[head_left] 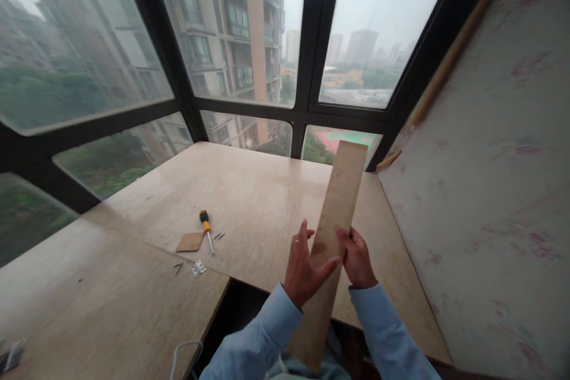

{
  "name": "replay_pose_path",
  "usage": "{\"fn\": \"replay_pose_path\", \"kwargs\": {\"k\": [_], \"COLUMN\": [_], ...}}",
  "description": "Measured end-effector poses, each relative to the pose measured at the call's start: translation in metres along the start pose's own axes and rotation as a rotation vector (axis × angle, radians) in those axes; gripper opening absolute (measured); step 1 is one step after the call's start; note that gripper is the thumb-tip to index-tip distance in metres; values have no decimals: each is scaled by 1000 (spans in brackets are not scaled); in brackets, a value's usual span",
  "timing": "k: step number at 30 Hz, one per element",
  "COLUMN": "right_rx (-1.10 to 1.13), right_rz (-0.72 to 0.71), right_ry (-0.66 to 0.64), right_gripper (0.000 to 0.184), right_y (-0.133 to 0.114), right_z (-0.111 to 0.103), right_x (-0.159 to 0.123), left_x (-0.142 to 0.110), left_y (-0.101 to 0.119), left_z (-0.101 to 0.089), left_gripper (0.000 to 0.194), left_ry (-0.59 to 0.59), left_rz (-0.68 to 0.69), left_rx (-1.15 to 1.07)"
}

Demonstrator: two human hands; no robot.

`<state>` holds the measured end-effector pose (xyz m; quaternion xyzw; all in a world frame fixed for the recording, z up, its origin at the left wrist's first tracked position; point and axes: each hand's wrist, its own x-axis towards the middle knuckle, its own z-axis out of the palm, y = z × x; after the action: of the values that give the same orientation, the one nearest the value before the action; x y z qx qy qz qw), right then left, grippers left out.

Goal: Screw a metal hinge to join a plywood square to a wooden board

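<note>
A long, narrow wooden board (339,190) rises in front of me, tilted with its top leaning away and to the right. My right hand (356,255) grips its right edge, thumb on the face and the other fingers behind. Across the lower face lies my left hand (305,264), thumb stretched over the wood and fingers spread at the left edge, with a ring on one finger. Two small dark marks or holes show on the board's face near the left hand. The board's lower end reaches down to my lap.
On the wooden tabletop (249,190) lie a yellow-and-black screwdriver (205,222), a small brown square piece (189,242), several screws (219,236) and small metal-looking parts (198,268). A white cable (178,353) hangs near the cut-out edge. Windows surround the table; a papered wall (485,219) stands right.
</note>
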<state>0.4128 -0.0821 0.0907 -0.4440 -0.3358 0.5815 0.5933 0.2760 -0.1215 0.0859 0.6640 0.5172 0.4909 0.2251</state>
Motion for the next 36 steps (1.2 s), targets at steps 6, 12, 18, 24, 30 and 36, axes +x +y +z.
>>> {"fn": "replay_pose_path", "kwargs": {"k": [6, 12, 18, 24, 30, 36], "right_rx": [-20, -23, -45, -74, -88, -91], "right_rz": [71, 131, 224, 277, 300, 310], "right_ry": [76, 111, 251, 346, 364, 347], "right_gripper": [43, 36, 18, 8, 6, 8], "right_y": [-9, -8, 15, 38, 47, 49], "right_z": [-43, -83, -119, -143, -157, -161], "right_x": [19, 32, 47, 59, 69, 76], "left_x": [-9, -23, -30, -37, -71, -108], "left_y": [-26, -64, -90, -84, -62, -49], "left_z": [-22, -37, -48, -24, 36, 90], "left_gripper": [68, 60, 64, 65, 51, 34], "left_ry": [-149, -199, -192, -309, -589, -810], "left_rz": [-295, -459, -545, -563, -561, -672], "left_rx": [-131, -164, -175, -193, -294, -433]}}
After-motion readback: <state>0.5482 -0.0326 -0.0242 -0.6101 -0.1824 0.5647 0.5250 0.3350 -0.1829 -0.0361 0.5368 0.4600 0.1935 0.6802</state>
